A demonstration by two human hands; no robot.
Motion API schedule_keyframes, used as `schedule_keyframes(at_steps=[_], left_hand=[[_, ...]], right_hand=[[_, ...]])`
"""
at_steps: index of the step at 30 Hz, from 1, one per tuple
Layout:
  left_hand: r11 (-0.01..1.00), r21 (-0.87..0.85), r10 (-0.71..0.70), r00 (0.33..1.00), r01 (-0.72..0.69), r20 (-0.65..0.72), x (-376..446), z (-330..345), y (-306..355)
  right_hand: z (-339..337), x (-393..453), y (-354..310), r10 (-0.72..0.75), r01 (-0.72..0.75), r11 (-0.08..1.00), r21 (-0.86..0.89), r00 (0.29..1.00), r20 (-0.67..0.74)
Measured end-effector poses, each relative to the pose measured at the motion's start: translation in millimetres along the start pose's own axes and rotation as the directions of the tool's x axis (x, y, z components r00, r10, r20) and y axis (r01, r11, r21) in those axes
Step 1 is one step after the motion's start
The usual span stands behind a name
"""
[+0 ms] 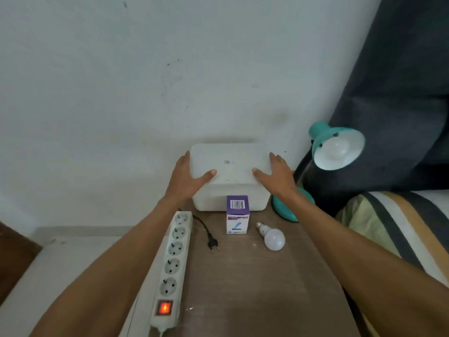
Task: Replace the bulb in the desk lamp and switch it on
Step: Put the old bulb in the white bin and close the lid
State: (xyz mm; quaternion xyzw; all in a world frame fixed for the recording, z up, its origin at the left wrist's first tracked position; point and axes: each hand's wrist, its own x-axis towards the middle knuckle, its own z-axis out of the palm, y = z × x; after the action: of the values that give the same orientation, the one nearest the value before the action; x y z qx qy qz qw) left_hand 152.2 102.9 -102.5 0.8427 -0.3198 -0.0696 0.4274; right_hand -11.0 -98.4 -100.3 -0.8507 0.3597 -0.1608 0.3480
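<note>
A teal desk lamp (323,139) stands at the table's back right, its shade tilted toward me with a white bulb (336,148) in the socket, unlit. Its round teal base (284,210) is partly hidden by my right forearm. A loose white bulb (273,238) lies on the wooden table (255,288), beside a purple and white bulb box (237,214) that stands upright. The black plug (213,244) lies unplugged on the table. My left hand (188,177) and right hand (277,173) grip the two sides of a white lidded box (232,166) against the wall.
A white power strip (173,261) with several empty sockets lies along the table's left edge, its red switch (164,307) glowing. A dark curtain (401,93) hangs at the right above a striped bed cover (398,220). A white wall rises behind.
</note>
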Motion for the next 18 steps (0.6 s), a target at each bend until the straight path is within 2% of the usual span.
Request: schedule_keyframes(at_steps=[3, 8, 18], left_hand=[[0.999, -0.034, -0.039, 0.997, 0.041, 0.060, 7.8, 3.7, -3.7], [0.991, -0.095, -0.088, 0.995, 0.091, 0.041, 16.2, 6.3, -4.7], [0.993, -0.102, -0.060, 0.998, 0.060, 0.003, 15.4, 9.6, 4.4]], right_hand=[[9.3, 7.8, 5.0, -0.012, 0.011, 1.000, 0.014, 0.999, 0.030], [12.5, 17.2, 8.0, -0.029, 0.028, 0.999, 0.043, 1.000, 0.000], [13.7, 21.1, 0.7, 0.008, -0.006, 0.998, 0.057, 1.000, -0.023]])
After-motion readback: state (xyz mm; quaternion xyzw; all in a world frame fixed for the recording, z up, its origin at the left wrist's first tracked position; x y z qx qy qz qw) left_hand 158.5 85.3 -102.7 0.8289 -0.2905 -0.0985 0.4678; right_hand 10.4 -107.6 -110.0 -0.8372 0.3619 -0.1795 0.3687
